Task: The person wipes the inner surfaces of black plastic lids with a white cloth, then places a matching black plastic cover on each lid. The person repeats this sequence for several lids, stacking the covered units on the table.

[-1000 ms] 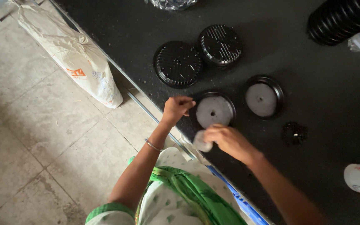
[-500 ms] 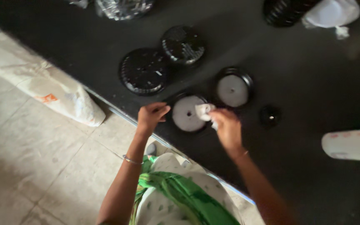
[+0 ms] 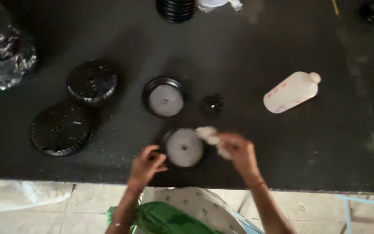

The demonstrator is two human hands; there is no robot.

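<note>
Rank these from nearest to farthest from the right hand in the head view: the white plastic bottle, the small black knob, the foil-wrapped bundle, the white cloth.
From the right hand:
1. White cloth, held in its fingers.
2. Small black knob, just beyond the hand, toward mid-table.
3. White plastic bottle, lying on its side to the right.
4. Foil-wrapped bundle, at the far left edge.

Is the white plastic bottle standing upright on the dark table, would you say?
No, the white bottle lies on its side on the dark table, with its cap end pointing toward the upper right.
</note>
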